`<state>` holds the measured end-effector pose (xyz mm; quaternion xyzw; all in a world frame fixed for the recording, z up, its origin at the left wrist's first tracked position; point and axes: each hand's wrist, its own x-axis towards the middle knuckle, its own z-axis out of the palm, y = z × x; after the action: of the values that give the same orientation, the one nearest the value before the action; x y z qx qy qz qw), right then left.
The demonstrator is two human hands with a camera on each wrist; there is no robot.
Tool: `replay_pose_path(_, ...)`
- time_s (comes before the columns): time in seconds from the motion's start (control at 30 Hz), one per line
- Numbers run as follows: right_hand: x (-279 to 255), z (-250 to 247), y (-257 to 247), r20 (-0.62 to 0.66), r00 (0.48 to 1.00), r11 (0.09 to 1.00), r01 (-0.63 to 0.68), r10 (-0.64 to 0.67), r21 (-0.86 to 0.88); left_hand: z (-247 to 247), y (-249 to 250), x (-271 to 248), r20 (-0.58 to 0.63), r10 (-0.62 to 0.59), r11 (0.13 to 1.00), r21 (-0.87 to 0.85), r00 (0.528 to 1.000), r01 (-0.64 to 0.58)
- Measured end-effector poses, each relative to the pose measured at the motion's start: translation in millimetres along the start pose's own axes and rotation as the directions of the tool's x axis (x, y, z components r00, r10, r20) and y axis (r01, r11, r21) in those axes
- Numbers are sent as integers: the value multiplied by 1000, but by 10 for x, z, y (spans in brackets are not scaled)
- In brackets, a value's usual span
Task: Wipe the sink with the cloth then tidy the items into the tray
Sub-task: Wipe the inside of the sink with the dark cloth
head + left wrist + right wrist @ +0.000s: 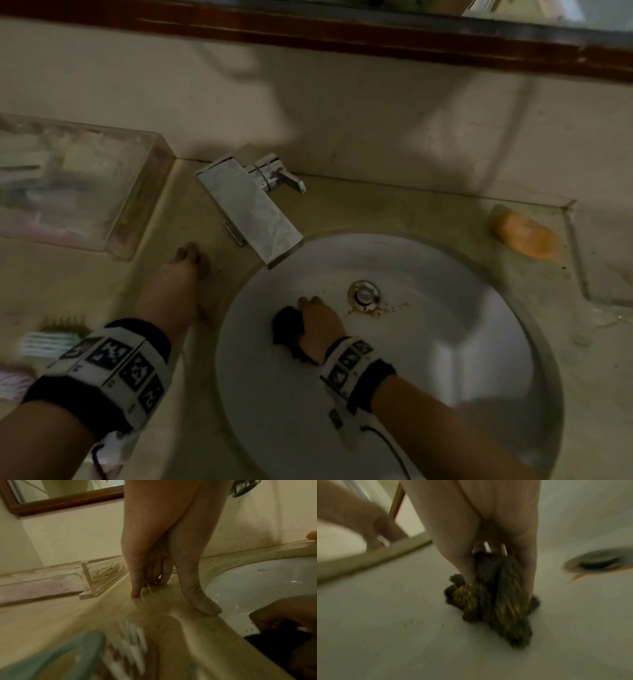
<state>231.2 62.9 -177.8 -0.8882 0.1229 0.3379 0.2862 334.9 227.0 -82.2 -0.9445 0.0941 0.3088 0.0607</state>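
Note:
My right hand (pixel 317 320) grips a bunched dark cloth (pixel 287 329) and presses it on the white sink basin (pixel 445 325), left of the metal drain (pixel 363 296). In the right wrist view the cloth (pixel 496 601) shows dark with yellowish flecks under curled fingers (pixel 464 563). My left hand (pixel 186 274) rests on the beige counter beside the sink's left rim, fingers straight, tips pressing down (pixel 137 592). A clear plastic tray (pixel 113 192) sits at the back left with blurred items inside. An orange soap bar (pixel 525 234) lies on the counter at the right.
A chrome tap (pixel 250 209) reaches over the sink's back left rim. Brown stain and dark specks lie around the drain. A green-and-white striped item (pixel 48 342) sits on the counter by my left wrist. A wooden-framed mirror (pixel 342 31) hangs above.

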Motion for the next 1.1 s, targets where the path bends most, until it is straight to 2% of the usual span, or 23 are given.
replay_pose_path(0.07, 126, 38, -117, -31, 999, 1000, -26, 26, 17, 16, -10, 18, -12, -4, 1000, -18, 1000, 4)
replay_pose_path(0.13, 281, -55, -121, -122, 988, 995, -97, 100, 24, 14, -15, 8, -14, -5, 999, -43, 1000, 5)
replay_pose_path(0.23, 440, -244, 86, -232, 949, 976, -213, 215, 33, 12, -21, -11, 6, -6, 995, -100, 1000, 7)
replay_pose_path(0.33, 451, -345, 291, -268, 909, 947, -321, 317, 33, -16, -6, -34, 13, -3, 996, -94, 1000, 4)
replay_pose_path(0.47, 267, -417, 454, -247, 934, 966, -252, 258, 57, -73, 39, -100, 39, -14, 1000, -14, 999, 14)
replay_pose_path(0.53, 58, -526, 581, -285, 933, 975, -212, 222, 63, -70, 33, -115, 20, -18, 999, -30, 1000, 19)
replay_pose_path(0.63, -224, -737, 923, -340, 890, 941, -336, 303, -40, -49, 41, -126, -24, -12, 999, -43, 1000, 11)
replay_pose_path(0.77, -353, -779, 1297, -347, 828, 823, -526, 440, -212, -27, 33, -111, -54, -1, 997, -74, 999, -3)
replay_pose_path(0.87, -268, -580, 1299, -313, 835, 787, -539, 452, -301, -29, 49, -96, -46, 11, 997, -70, 999, -15)
replay_pose_path(0.93, -193, -555, 1215, -368, 821, 826, -528, 437, -198, -53, 67, -104, -17, -5, 999, -34, 1000, 5)
replay_pose_path(1.0, -106, -566, 1051, -430, 813, 887, -458, 392, -58, -73, 84, -126, -2, -17, 1000, 10, 1000, 17)
replay_pose_path(1.1, -32, -548, 736, -358, 877, 940, -341, 322, 11, -49, 78, -117, -20, -16, 1000, 20, 1000, 17)
